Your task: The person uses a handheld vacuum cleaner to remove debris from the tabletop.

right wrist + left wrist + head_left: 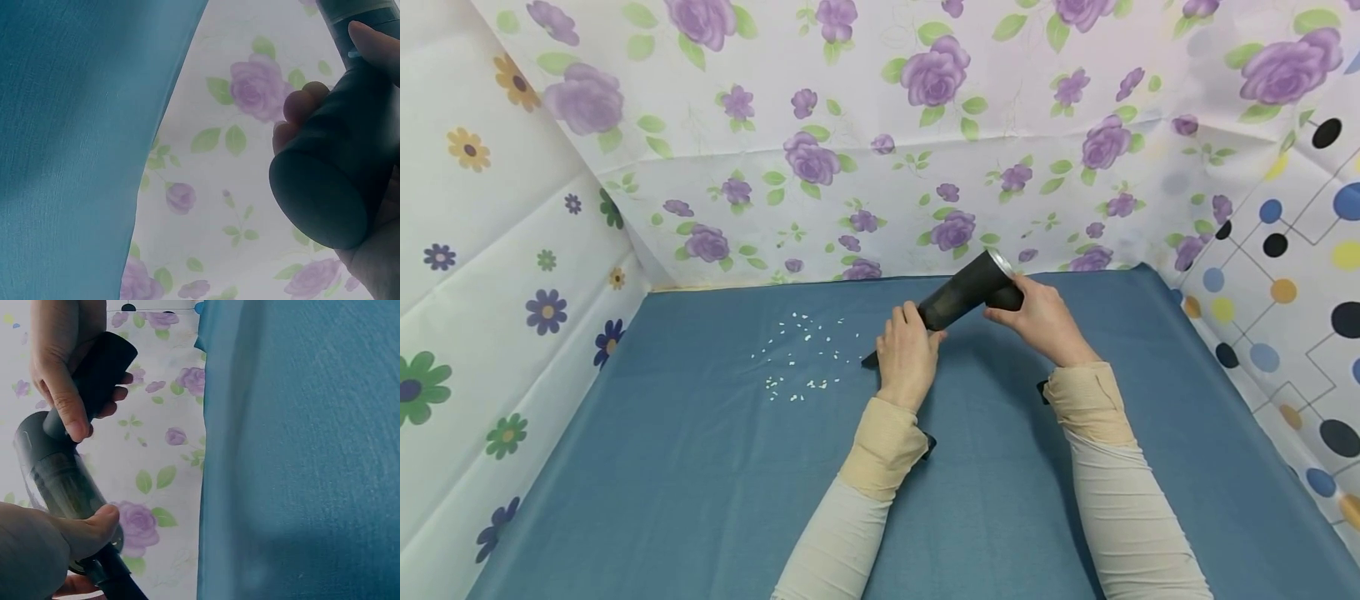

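Note:
A black handheld vacuum cleaner [964, 290] is held tilted above the table, its narrow nozzle [869, 361] slanting down to the left. My right hand [1047, 321] grips its handle [100, 378], fingers wrapped round it, as the right wrist view also shows. Near the front end, where the nozzle joins the clear-walled body, my left hand [907, 354] holds it with the thumb [100, 525] across the top. Small white scraps [807, 337] lie scattered on the cloth just left of the nozzle tip.
A blue cloth [700, 500] covers the table. Behind it hangs a white sheet with purple roses [936, 75]. Flower-patterned sheeting [467, 150] stands along the left side, and dotted sheeting [1285, 292] along the right.

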A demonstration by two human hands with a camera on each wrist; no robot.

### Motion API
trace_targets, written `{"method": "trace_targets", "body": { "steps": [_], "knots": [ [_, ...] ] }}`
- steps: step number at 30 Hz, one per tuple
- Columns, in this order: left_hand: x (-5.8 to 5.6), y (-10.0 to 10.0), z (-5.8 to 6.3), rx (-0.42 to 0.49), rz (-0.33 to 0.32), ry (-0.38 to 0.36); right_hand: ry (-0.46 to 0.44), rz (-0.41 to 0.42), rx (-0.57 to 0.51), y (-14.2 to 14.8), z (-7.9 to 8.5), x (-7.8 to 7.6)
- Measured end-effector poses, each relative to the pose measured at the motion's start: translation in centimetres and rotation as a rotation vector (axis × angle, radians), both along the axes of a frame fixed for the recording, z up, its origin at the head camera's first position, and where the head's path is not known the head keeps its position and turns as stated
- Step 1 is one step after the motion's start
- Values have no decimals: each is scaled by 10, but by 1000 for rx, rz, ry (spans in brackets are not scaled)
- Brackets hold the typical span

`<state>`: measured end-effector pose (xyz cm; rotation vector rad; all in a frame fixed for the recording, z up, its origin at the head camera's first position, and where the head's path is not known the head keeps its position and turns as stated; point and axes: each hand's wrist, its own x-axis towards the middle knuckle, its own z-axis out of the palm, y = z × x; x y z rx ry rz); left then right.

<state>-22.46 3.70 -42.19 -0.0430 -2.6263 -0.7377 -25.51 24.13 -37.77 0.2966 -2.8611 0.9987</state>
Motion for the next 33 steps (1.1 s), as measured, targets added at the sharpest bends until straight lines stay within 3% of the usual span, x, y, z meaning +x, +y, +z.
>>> {"method": "trace_targets", "body": {
  "steps": [8,33],
  "knots": [
    [-5,0,-5,11,17,24,38,-15,-8,-4,-1,0],
    [-12,-10,-6,77,-4,14,96,-15,-35,-16,-5,1]
  ]
}}
